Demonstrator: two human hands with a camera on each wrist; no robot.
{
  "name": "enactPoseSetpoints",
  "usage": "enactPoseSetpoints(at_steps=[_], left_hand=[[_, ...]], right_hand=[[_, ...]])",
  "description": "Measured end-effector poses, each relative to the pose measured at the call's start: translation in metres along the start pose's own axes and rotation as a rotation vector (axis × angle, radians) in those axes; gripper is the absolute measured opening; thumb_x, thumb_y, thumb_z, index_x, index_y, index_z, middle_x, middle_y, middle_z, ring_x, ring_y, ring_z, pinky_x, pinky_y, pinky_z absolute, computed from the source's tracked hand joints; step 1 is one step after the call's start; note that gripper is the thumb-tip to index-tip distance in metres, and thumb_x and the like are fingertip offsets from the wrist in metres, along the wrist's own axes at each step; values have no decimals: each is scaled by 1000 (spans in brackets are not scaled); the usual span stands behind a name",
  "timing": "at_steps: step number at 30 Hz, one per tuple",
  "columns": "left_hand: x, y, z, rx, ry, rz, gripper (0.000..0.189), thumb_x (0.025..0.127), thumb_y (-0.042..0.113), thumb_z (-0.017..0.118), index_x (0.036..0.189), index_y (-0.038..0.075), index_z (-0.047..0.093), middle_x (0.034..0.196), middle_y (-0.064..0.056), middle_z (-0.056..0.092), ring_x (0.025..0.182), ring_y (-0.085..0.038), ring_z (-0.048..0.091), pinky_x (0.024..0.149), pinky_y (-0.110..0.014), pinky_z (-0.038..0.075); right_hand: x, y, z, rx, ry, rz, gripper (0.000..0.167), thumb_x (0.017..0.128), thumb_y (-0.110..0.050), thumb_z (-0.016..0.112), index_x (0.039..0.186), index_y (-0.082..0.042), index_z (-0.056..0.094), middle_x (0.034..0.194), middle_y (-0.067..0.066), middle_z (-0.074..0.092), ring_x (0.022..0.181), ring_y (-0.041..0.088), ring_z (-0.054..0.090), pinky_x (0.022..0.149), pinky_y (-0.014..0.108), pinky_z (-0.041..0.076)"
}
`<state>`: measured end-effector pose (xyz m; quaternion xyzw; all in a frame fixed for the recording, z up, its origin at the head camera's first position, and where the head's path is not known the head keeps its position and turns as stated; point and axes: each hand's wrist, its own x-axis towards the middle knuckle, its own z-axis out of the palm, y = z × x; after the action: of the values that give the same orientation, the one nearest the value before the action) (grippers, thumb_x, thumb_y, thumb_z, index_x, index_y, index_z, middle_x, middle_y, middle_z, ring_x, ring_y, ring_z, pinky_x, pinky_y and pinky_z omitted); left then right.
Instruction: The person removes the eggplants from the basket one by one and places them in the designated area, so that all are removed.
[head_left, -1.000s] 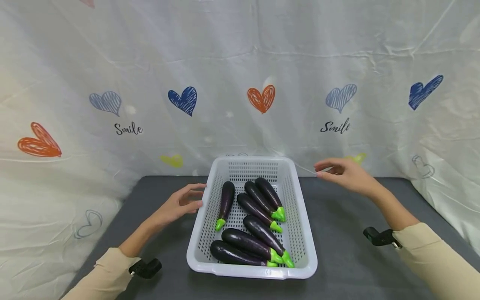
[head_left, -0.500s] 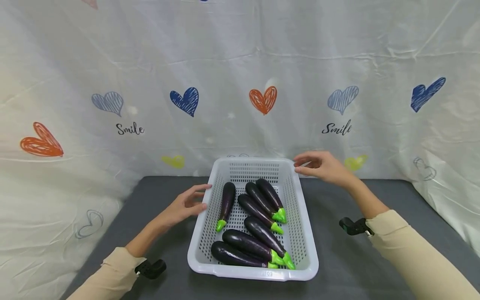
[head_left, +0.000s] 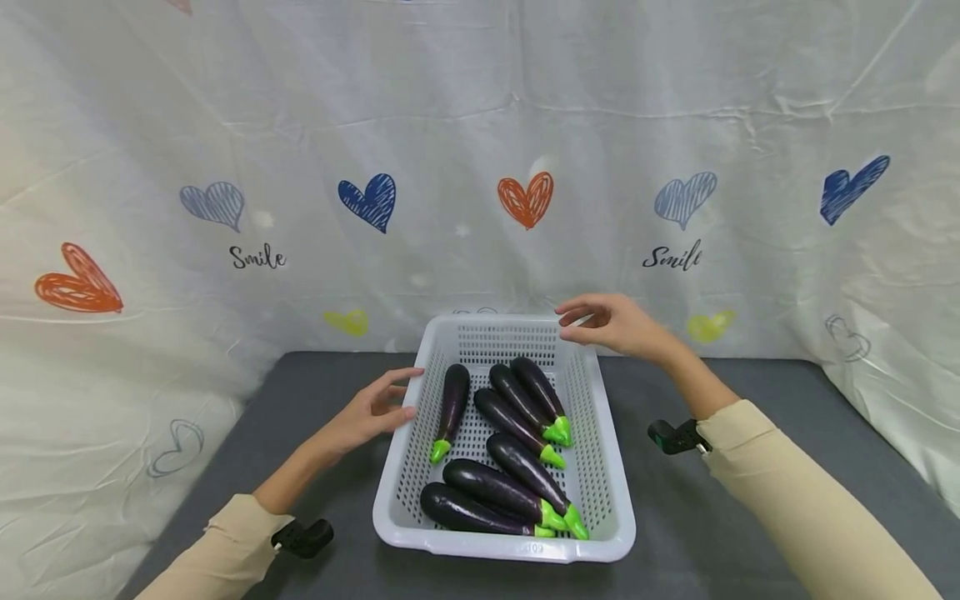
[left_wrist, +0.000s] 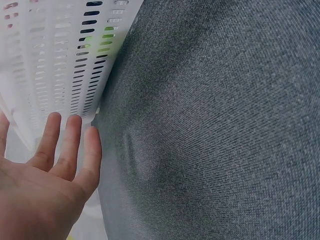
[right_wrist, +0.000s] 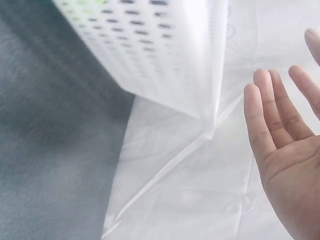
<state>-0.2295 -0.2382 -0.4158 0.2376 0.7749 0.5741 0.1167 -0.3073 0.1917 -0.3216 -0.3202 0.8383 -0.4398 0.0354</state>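
The right hand (head_left: 615, 326) has been brought leftward, near the far right corner of the white basket (head_left: 480, 543), where the eggplants (head_left: 527, 468) are left undisturbed; nothing is gripped yet. The left hand (head_left: 369, 412) is held beside the basket's left edge, contact unclear; both hands' fingers are loosely extended.

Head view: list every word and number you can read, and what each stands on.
"Smile" on the white curtain, left side.
"Smile" on the white curtain, right side; its last letter looks incomplete.
"109" on the near rim of the white basket; faint, first digit uncertain.
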Motion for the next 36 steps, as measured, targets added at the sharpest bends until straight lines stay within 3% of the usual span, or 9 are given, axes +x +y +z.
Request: enactPoseSetpoints(at_steps=[5, 11, 20, 36], left_hand=[[0, 0, 0, -2, -4, 4, 61, 104, 16, 61, 158, 16, 33, 141, -28, 46, 115, -39, 61, 84, -48, 56], [1, 0, 0, 2, -3, -3, 62, 103, 16, 62, 158, 16, 33, 141, -28, 46, 116, -40, 59, 85, -49, 55], [0, -1, 0, 9, -1, -2, 62, 103, 17, 62, 158, 15, 33, 141, -27, 46, 116, -40, 59, 84, -50, 55], [2, -1, 1, 13, 4, -8, 62, 103, 18, 62, 158, 16, 34, 140, -27, 46, 115, -40, 59, 83, -51, 56]], right_hand=[[14, -7, 6, 18, -18, -2, 44, 96, -18, 75, 136, -6, 63, 126, 21, 65, 97, 27, 70, 85, 51, 54], [28, -13, 17, 90, -25, 15, 45, 95, -15, 76, 136, -2, 62, 129, 26, 62, 103, 42, 67, 88, 58, 52], [43, -14, 38, 131, -46, -3, 46, 94, -10, 76, 136, 1, 61, 132, 28, 59, 102, 31, 69, 86, 58, 52], [63, -20, 69, 241, -52, 41, 49, 94, -12, 76, 138, 1, 59, 134, 28, 58, 108, 31, 66, 91, 57, 51]])
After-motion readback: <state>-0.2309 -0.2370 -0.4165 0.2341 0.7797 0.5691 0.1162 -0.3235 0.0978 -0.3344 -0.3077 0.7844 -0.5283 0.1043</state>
